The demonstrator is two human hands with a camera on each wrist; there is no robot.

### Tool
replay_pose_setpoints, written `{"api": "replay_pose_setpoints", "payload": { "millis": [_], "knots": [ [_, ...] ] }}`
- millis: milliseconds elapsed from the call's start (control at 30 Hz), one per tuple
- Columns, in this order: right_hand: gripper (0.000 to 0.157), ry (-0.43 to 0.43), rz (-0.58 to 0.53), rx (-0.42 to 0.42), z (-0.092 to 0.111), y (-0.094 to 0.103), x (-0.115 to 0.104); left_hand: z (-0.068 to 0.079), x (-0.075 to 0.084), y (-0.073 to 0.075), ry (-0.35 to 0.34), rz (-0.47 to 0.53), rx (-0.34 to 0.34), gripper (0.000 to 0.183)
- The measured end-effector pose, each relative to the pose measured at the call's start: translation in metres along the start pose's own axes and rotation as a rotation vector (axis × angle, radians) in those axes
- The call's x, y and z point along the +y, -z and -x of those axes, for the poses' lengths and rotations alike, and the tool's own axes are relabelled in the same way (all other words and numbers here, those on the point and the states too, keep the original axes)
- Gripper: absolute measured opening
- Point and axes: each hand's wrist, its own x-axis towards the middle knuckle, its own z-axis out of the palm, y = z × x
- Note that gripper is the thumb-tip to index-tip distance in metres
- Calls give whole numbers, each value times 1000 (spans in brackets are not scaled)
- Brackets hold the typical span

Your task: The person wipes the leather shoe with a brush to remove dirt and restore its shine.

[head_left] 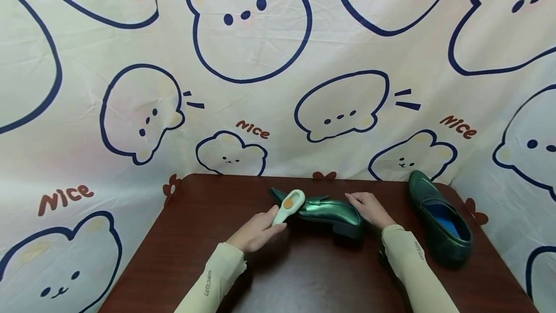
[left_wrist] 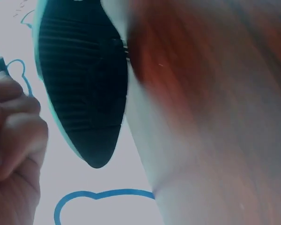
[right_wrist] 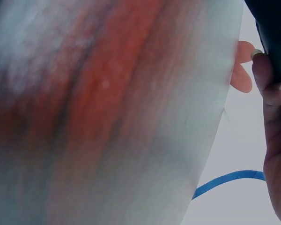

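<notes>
A shiny green loafer (head_left: 332, 211) is held above the table, its toe to the left and its block heel to the right. My right hand (head_left: 370, 206) grips it at the heel end. In the left hand (head_left: 258, 231) is a pale green paddle-shaped tool (head_left: 284, 209) with an orange round spot, its rounded head overlapping the front of the shoe in the head view. The tool's underside is hidden. From the left wrist, the dark ribbed sole (left_wrist: 84, 89) shows beside curled fingers (left_wrist: 18, 136). The right wrist view has fingers (right_wrist: 274, 93) against the dark shoe (right_wrist: 276, 28).
A second green loafer (head_left: 449, 250) with a blue inside stands at the table's right side. The dark brown table (head_left: 195, 264) ends at a pale cartoon-printed curtain (head_left: 278, 110), which also hangs along both sides.
</notes>
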Motion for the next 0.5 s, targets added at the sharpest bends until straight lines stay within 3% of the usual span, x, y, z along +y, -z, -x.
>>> {"api": "replay_pose_setpoints", "payload": {
  "millis": [100, 267, 500],
  "knots": [
    [48, 28, -5, 19, 1, 1, -1, 1, -4, -1, -29, -74, -29, 31],
    [49, 52, -10, 26, 2, 1, -3, 1, -11, -1, -17, -168, -19, 30],
    [49, 48, 1, 21, 3, 1, -4, 3, -23, 2, 22, -158, 26, 30]
  ]
}}
